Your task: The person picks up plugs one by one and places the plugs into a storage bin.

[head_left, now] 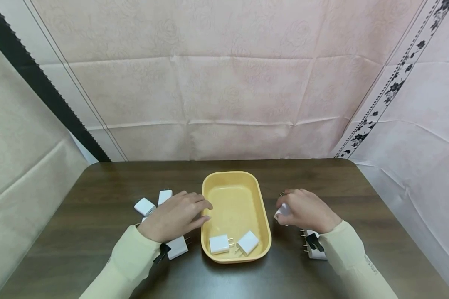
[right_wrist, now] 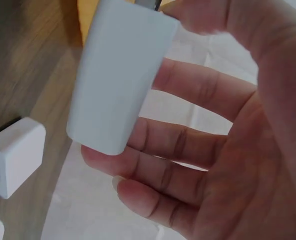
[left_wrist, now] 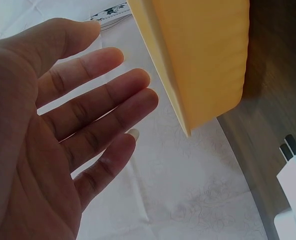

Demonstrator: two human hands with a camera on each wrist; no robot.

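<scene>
My right hand (head_left: 308,209) pinches a white plug-in charger (right_wrist: 120,75) between thumb and fingers, to the right of the yellow tray (head_left: 233,176); metal prongs show at its top in the right wrist view. My left hand (head_left: 177,216) hovers at the tray's left rim, fingers loosely bent and apart, with nothing in them in the left wrist view. Two white chargers (head_left: 218,244) lie in the tray's near end, prongs toward each other. Around the left hand lie several more chargers (head_left: 144,206), partly hidden beneath it.
Below the right wrist lie more white chargers (head_left: 316,253), partly covered by the sleeve and a black wrist strap (head_left: 314,242). The dark wooden table (head_left: 108,232) meets hanging pale cloth (head_left: 228,91) at its back edge and sides.
</scene>
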